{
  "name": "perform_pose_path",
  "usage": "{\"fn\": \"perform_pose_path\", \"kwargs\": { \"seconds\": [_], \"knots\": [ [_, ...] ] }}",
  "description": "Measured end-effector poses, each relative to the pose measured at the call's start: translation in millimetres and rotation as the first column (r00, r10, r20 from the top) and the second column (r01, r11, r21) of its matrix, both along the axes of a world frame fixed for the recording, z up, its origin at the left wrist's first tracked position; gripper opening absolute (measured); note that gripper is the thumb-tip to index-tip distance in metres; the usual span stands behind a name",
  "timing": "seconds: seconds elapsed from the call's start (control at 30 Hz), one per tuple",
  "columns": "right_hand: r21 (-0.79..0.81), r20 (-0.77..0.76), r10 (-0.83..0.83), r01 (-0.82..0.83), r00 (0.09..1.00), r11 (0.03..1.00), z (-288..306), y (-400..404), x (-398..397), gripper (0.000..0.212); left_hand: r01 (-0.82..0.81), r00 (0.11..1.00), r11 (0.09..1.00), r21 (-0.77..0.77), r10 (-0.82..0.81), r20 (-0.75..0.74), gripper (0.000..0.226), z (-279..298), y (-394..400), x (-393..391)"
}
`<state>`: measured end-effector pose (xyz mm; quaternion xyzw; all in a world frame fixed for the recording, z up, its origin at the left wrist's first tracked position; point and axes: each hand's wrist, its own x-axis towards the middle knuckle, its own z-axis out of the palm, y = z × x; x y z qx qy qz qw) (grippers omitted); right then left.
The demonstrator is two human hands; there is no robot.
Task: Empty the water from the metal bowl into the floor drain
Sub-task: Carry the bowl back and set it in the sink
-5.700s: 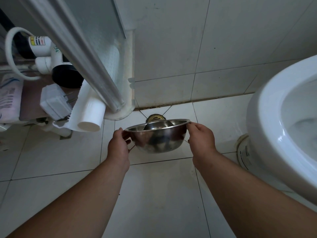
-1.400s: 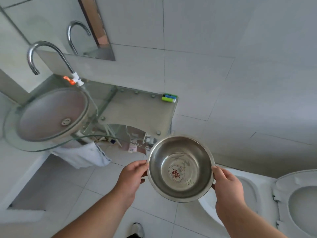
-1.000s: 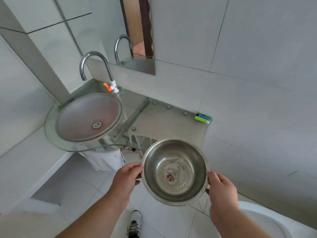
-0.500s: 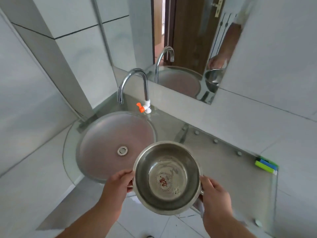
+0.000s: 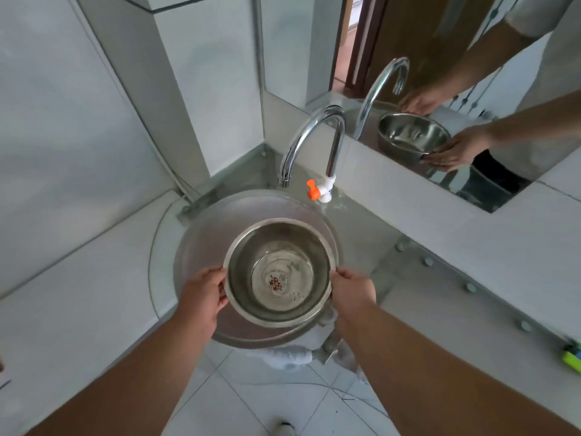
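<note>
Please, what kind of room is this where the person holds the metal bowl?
Most likely a small home bathroom: a round glass washbasin with a curved chrome tap, a wall mirror above it, and tiled walls and floor. Both hands hold the metal bowl over the basin.

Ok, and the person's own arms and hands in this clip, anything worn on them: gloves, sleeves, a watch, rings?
Nothing worn. The left hand and right hand are bare, with no gloves, and no rings or watch show. Both forearms are uncovered to the frame edge. The mirror reflects a short, light-coloured sleeve on one upper arm.
</note>
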<state>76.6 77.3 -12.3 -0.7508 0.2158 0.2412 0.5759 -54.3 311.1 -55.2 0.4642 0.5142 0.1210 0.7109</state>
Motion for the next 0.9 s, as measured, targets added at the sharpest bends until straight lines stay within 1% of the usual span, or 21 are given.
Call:
{"fn": "perform_pose_path", "kwargs": {
  "seconds": [0.07, 0.2, 0.33, 0.37, 0.4, 0.47, 0.6, 0.73, 0.9],
  "knots": [
    [-0.045, -0.005, 0.033, -0.033, 0.999, 0.998, -8, 14, 11, 0.029, -0.025, 1.0, 1.0, -0.013, 0.025, -0.018, 0.014, -8, 9, 10],
    [-0.065, -0.011, 0.033, -0.034, 0.999, 0.997, -36, 44, 29, 0.021, -0.021, 0.999, 1.0, -0.011, 0.02, -0.033, 0.015, -31, 33, 30],
    [-0.108, 0.001, 0.057, -0.057, 0.998, 0.993, -59, 69, 39, 0.015, -0.076, 0.995, 0.997, -0.017, 0.074, -0.065, 0.018, -52, 49, 43],
    [-0.123, 0.0, 0.062, -0.061, 0.998, 0.99, -62, 74, 39, 0.016, -0.073, 0.995, 0.997, -0.013, 0.072, -0.068, 0.02, -55, 51, 46],
    [-0.131, -0.003, 0.067, -0.067, 0.998, 0.989, -66, 79, 40, 0.023, -0.068, 0.995, 0.998, -0.01, 0.068, -0.07, 0.02, -58, 53, 48],
    [-0.125, -0.016, 0.065, -0.066, 0.998, 0.99, -72, 86, 40, 0.032, -0.071, 0.994, 0.997, -0.002, 0.07, -0.086, 0.021, -64, 58, 50],
    [-0.092, -0.092, 0.031, -0.04, 0.995, 0.995, -85, 90, 43, 0.026, -0.054, 0.994, 0.999, 0.002, 0.054, -0.099, 0.03, -75, 65, 50],
    [-0.066, -0.125, -0.009, 0.001, 0.992, 0.998, -94, 93, 43, 0.029, -0.029, 0.994, 1.0, -0.007, 0.029, -0.106, 0.03, -83, 67, 49],
    [-0.043, -0.168, -0.002, -0.005, 0.986, 0.999, -99, 95, 42, 0.032, -0.025, 0.988, 1.0, 0.005, 0.025, -0.154, 0.03, -92, 65, 46]
  ]
}}
